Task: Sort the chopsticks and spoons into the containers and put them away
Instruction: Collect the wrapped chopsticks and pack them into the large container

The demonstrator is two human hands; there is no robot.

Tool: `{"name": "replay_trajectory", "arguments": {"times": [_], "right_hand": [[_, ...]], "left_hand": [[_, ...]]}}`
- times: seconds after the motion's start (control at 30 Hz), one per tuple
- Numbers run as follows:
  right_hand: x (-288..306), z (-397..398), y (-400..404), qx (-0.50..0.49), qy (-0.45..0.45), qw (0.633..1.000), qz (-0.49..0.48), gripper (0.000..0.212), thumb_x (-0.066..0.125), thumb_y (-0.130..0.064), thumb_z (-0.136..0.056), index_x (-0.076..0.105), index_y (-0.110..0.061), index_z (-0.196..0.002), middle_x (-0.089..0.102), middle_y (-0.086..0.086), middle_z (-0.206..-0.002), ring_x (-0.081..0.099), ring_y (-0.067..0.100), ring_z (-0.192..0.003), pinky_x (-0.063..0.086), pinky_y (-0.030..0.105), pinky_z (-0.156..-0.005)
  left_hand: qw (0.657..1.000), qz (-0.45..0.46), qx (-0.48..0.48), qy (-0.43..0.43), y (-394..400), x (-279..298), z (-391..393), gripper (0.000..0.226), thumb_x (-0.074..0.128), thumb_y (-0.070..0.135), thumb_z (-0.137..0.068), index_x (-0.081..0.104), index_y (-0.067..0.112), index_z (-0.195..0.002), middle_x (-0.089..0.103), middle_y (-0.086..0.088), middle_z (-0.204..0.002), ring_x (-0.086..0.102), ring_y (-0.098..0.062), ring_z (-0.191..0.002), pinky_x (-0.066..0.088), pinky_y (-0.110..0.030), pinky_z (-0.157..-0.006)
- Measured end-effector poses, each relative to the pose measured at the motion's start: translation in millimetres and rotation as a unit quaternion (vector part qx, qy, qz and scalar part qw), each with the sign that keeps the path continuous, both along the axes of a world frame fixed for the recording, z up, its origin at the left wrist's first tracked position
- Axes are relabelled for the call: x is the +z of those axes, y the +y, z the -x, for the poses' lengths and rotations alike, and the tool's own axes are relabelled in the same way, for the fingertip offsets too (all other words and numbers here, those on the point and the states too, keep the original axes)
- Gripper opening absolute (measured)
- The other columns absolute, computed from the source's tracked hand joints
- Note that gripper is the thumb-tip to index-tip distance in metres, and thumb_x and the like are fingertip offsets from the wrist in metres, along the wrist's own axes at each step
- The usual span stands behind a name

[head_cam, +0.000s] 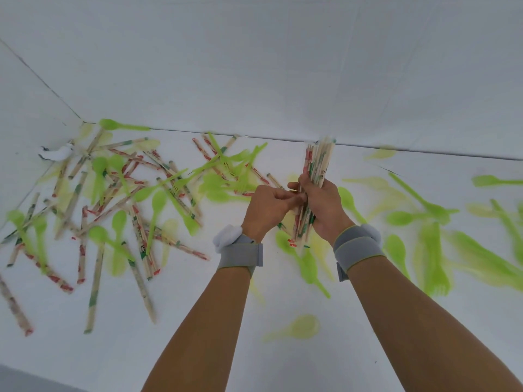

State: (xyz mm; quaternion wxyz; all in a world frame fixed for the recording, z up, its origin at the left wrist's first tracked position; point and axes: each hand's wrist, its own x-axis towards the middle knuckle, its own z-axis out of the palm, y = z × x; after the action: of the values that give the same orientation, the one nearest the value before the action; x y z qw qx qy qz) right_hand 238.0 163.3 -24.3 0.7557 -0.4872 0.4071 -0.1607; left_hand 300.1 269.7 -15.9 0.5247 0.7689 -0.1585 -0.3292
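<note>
Gripping a bundle of wrapped chopsticks upright above the white counter: right hand. Left hand pinches at the bundle's side. Loose chopsticks and green spoons lie scattered left; green cutlery, blurred, right.

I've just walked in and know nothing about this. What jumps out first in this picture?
Two bare forearms reach into the middle, where the right hand grips an upright bundle of wrapped chopsticks and the left hand pinches at its lower part. To the left, a messy pile of chopsticks and green spoons covers the white table; more green cutlery lies scattered on the right.
</note>
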Motion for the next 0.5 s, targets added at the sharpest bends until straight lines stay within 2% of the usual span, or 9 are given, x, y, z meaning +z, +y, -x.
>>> {"name": "replay_trajectory", "arguments": {"times": [0.03,0.1,0.2,0.23,0.3,0.33,0.43,0.5], "right_hand": [[0,0,-1,-0.01,0.006,1.0,0.017,0.013,0.056,-0.024,-0.104,0.061,-0.012,-0.106,0.074,0.003,-0.084,0.069,0.023,-0.07,0.059,0.043,-0.074],[2,2,-5,-0.041,0.013,0.999,0.033,0.01,0.055,-0.022,-0.105,0.059,-0.013,-0.102,0.068,0.003,-0.078,0.067,0.019,-0.063,0.058,0.037,-0.068],[4,7,-14,-0.062,0.02,0.998,0.017,0.008,0.054,-0.018,-0.105,0.056,-0.011,-0.105,0.057,0.004,-0.074,0.058,0.017,-0.05,0.055,0.033,-0.055],[3,10,-17,-0.056,0.025,0.998,0.01,0.007,0.054,-0.017,-0.104,0.056,-0.011,-0.105,0.055,0.004,-0.072,0.054,0.017,-0.047,0.053,0.032,-0.053],[2,13,-20,-0.042,0.034,0.999,0.004,0.005,0.055,-0.017,-0.103,0.055,-0.013,-0.101,0.052,0.004,-0.07,0.048,0.016,-0.044,0.049,0.03,-0.05],[2,15,-19,-0.035,0.037,0.999,0.002,0.005,0.056,-0.017,-0.102,0.055,-0.013,-0.099,0.05,0.003,-0.068,0.045,0.015,-0.044,0.047,0.029,-0.049],[-2,19,-20,-0.024,0.045,0.999,0.012,0.011,0.062,-0.022,-0.1,0.056,-0.014,-0.094,0.047,0.002,-0.064,0.037,0.014,-0.043,0.041,0.028,-0.046],[-4,21,-20,-0.016,0.058,0.998,0.021,0.013,0.064,-0.024,-0.098,0.058,-0.014,-0.095,0.048,0.001,-0.063,0.036,0.013,-0.042,0.04,0.026,-0.043]], "left_hand": [[1.0,-0.006,0.011,0.009,-1,0,-1,0.02,0.077,0.033,-0.088,0.083,0.014,-0.087,0.07,0.008,-0.062,0.055,0.0,-0.05,0.043,-0.015,-0.057],[0.998,-0.025,0.063,0.004,-3,-3,-10,0.027,0.072,0.037,-0.09,0.081,0.014,-0.08,0.07,0.002,-0.065,0.051,-0.007,-0.05,0.042,-0.022,-0.058],[0.985,-0.091,0.116,-0.095,-11,-12,-27,0.027,0.067,0.03,-0.088,0.076,0.008,-0.074,0.071,-0.008,-0.07,0.063,-0.022,-0.064,0.052,-0.033,-0.065],[0.979,-0.118,0.113,-0.12,-15,-15,-31,0.031,0.067,0.029,-0.088,0.072,0.006,-0.068,0.068,-0.009,-0.064,0.063,-0.025,-0.063,0.053,-0.036,-0.064],[0.967,-0.174,0.091,-0.161,-26,-22,-39,0.04,0.065,0.03,-0.089,0.06,0.009,-0.056,0.055,-0.003,-0.052,0.054,-0.023,-0.054,0.044,-0.034,-0.057],[0.96,-0.2,0.083,-0.177,-30,-25,-40,0.039,0.065,0.033,-0.09,0.059,0.01,-0.059,0.053,-0.001,-0.055,0.054,-0.023,-0.055,0.039,-0.031,-0.057],[0.934,-0.275,0.082,-0.212,-43,-35,-44,0.036,0.065,0.042,-0.089,0.056,0.008,-0.079,0.053,0.0,-0.073,0.062,-0.026,-0.077,0.037,-0.03,-0.063],[0.92,-0.301,0.082,-0.237,-48,-40,-44,0.036,0.067,0.04,-0.087,0.047,0.013,-0.074,0.042,0.004,-0.066,0.058,-0.023,-0.068,0.035,-0.027,-0.059]]}}
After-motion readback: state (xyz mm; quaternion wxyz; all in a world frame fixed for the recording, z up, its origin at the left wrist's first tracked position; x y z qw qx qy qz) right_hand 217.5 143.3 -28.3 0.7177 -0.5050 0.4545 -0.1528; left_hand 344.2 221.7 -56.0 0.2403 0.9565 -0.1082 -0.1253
